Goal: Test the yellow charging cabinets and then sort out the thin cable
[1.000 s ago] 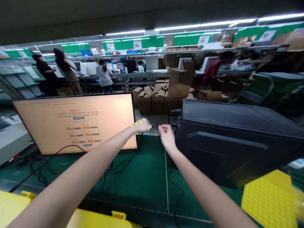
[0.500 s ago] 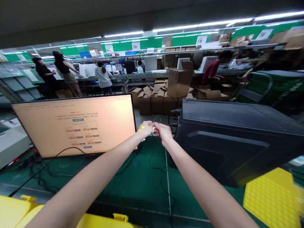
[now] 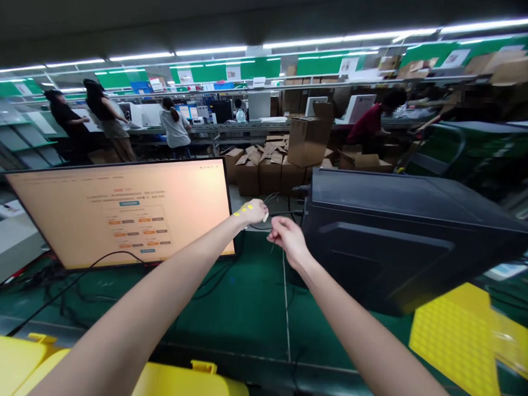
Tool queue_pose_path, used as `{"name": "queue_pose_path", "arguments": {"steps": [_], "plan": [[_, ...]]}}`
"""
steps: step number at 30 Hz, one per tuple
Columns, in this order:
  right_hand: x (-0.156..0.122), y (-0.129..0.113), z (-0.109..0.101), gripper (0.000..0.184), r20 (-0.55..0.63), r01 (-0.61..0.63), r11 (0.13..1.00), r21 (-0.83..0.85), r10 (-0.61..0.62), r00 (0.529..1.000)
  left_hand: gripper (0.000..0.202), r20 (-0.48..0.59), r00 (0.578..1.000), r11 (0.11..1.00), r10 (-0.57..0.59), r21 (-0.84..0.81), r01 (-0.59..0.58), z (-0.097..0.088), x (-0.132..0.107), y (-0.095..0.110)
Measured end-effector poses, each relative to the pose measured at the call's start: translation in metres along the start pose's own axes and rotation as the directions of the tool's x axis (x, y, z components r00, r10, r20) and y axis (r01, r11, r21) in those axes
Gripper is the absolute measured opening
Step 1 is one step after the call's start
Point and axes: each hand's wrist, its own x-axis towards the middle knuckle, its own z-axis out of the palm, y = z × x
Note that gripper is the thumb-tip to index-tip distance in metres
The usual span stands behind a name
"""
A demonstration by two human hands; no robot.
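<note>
The left hand is closed around a small white connector at the end of a thin black cable. The right hand, just beside and slightly nearer, pinches its fingers together; whether it grips the thin cable cannot be told. Both hover in the narrow gap between the monitor's right edge and the back edge of the black computer case. Below lies open green bench mat, crossed by loose cables. A yellow bin rims the near edge; cardboard boxes stand beyond.
</note>
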Motion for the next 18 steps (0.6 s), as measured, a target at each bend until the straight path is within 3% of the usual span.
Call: {"name": "queue_pose_path", "arguments": {"steps": [5,10,13,18], "plan": [[0.03,-0.011,0.012,0.019,-0.188,0.024,0.999,0.041,-0.015,0.982,0.023,0.094,0.993,0.97,0.07,0.225,-0.09,-0.003,-0.017,-0.001],[0.044,-0.01,0.016,0.01,-0.276,0.148,0.986,-0.075,-0.163,0.947,0.022,0.025,0.988,0.932,0.153,0.33,-0.153,-0.007,-0.02,-0.005],[0.047,-0.013,0.014,0.013,-0.276,0.174,0.979,-0.105,-0.197,0.941,0.019,-0.021,0.983,0.938,0.183,0.304,-0.168,-0.003,-0.022,-0.007],[0.05,-0.02,0.012,0.007,-0.288,0.108,0.987,-0.119,-0.138,0.948,0.023,-0.058,0.984,0.981,0.166,0.112,-0.158,0.018,-0.022,-0.006]]}}
